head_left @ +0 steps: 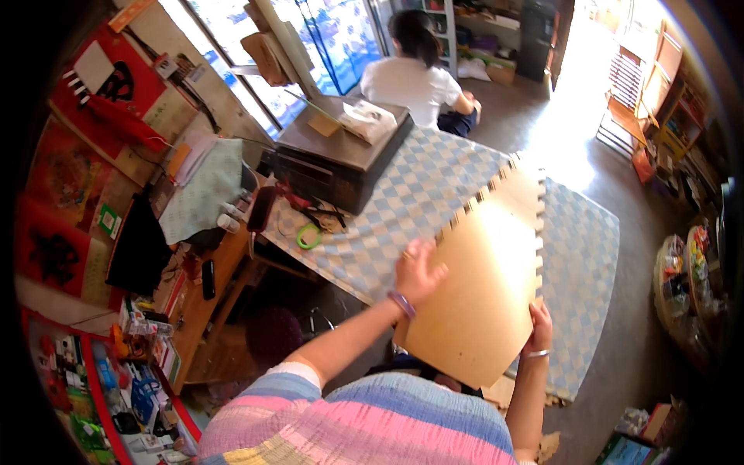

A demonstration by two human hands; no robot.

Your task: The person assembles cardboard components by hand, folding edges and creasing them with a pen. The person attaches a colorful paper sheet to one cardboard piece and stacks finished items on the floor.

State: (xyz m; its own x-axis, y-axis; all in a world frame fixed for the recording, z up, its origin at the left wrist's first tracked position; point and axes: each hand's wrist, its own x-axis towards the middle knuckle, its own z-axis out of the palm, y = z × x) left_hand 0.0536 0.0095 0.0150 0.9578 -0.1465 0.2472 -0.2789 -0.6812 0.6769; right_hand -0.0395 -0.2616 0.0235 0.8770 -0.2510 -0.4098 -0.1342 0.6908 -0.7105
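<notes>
A flat tan board (473,302) with square teeth cut along its two far edges lies tilted in front of me, its near corner close to my striped shirt. My left hand (418,273) is at its left edge, thumb over the top face and fingers bent at the rim; their tips are hidden. At the right edge my right hand (539,328) grips the board, most of its fingers out of sight underneath. The far part of the board is over a table with a blue-and-white checked cloth (581,232).
A dark box-shaped machine (333,159) with a tissue pack (367,122) on top stands at the table's far left, near a green tape ring (308,236). Beyond sits a person in white (411,81). A wooden desk (203,318) is left; folding chairs (624,97) stand far right.
</notes>
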